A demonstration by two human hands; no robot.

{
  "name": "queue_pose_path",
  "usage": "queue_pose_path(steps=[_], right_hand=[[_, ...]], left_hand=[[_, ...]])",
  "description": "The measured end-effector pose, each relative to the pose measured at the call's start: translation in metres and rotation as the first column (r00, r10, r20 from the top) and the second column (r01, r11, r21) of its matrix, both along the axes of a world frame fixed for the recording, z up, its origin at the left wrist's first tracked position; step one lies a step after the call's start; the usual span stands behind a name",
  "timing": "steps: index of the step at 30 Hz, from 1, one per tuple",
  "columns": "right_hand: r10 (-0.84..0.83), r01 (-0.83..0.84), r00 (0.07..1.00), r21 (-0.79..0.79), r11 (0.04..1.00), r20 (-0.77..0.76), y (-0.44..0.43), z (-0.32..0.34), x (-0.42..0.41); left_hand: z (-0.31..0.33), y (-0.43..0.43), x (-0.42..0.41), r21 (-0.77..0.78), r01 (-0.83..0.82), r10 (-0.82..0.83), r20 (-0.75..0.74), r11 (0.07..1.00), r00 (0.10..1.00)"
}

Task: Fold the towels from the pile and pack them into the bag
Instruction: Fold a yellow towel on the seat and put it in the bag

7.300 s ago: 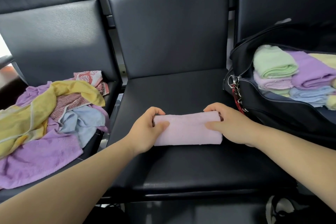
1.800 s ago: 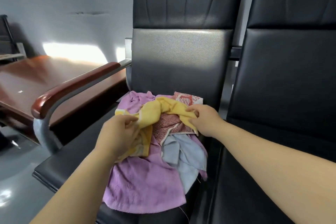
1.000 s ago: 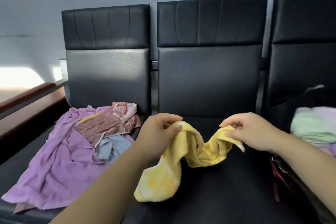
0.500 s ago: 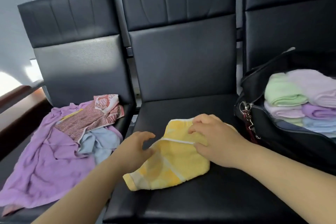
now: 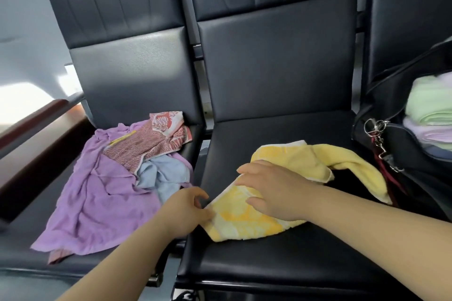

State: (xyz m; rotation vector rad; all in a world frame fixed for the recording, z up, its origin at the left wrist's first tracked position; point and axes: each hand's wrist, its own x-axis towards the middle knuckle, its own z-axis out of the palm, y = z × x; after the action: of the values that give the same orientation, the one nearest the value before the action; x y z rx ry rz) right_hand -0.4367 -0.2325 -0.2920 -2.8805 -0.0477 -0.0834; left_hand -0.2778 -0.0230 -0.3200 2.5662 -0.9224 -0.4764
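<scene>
Head view, looking down on a row of black seats.

- Yellow towel (image 5: 244,223) lies unfolded and rumpled on the middle seat (image 5: 256,266). Its far-right end is bunched and trails towards the bag.
- My left hand (image 5: 186,212) is at the towel's left corner, thumb and curled fingers pinching the edge.
- My right hand (image 5: 274,193) lies over the middle of the towel, fingers straight and spread, palm down, gripping nothing.
- The pile sits on the left seat (image 5: 29,252): a big purple towel (image 5: 102,198) spread underneath, a red patterned towel (image 5: 149,146) on top at the back, and a pale blue towel (image 5: 166,173) crumpled on the side nearest the middle seat. It is near my left hand, but I can't tell if they touch.
- Black bag (image 5: 403,154) stands open on the right seat, partly cut off by the frame edge. Folded towels are stacked inside, a green towel (image 5: 430,102) above a lilac towel (image 5: 430,133). Layers lower down are too hidden to call.
- Metal clips (image 5: 376,129) hang on the bag's near corner.
</scene>
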Motion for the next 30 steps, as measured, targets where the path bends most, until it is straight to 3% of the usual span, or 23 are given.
queue_pose_path(steps=[7,14,17,22,28,30], right_hand=[[0.037,-0.068,0.965,-0.110,0.992,-0.261,0.014,-0.022,0.013],[-0.122,0.119,0.953,-0.027,0.992,-0.277,-0.002,-0.018,-0.011],[-0.206,0.232,0.959,0.124,0.965,-0.197,-0.014,-0.008,-0.022],[-0.359,0.346,0.932,0.439,0.829,-0.057,-0.028,0.006,-0.024],[-0.256,0.188,0.966,0.753,0.631,-0.027,-0.032,0.024,-0.017],[-0.241,0.148,0.971,0.785,0.602,0.002,-0.032,0.031,-0.017]], left_hand=[[-0.012,0.015,-0.003,-0.113,-0.037,0.023,-0.118,0.993,0.993],[0.013,-0.012,-0.019,-0.440,-0.087,0.006,-0.183,0.894,0.983],[0.029,-0.031,-0.028,-0.547,-0.070,-0.040,-0.187,0.834,0.982],[0.039,-0.056,-0.041,-0.597,-0.021,-0.089,-0.154,0.802,0.984],[0.056,-0.068,-0.054,-0.669,0.048,-0.154,-0.100,0.742,0.983],[0.060,-0.069,-0.056,-0.695,0.044,-0.153,-0.095,0.718,0.984]])
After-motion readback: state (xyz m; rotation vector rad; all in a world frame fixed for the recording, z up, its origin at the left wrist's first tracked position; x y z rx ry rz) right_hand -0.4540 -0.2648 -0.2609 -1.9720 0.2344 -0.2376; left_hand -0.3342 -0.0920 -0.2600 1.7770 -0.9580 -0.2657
